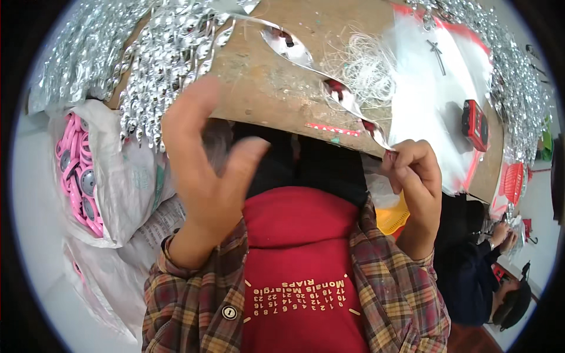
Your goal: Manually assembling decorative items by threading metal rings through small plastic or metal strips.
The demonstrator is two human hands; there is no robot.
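A shiny silver twisted foil ribbon (292, 49) runs in spirals from the far edge of the view toward me, above the brown tabletop. Its near end is pinched between the thumb and fingers of my right hand (416, 173), just off the table's front edge. My left hand (203, 153) is raised in front of the table, slightly blurred, its thumb spread away from the fingers and nothing in it. Close by hangs a bunch of silver foil strands (168, 65), draped over the table edge and partly behind that hand.
On the table (253, 88) lie a tangle of white string (368, 67), clear plastic bags (418, 106), a metal cross-shaped piece (436, 56) and a red-black device (475, 126). A white sack (126, 170) of pink-grey parts (75, 170) stands left. At right sits another person (471, 282).
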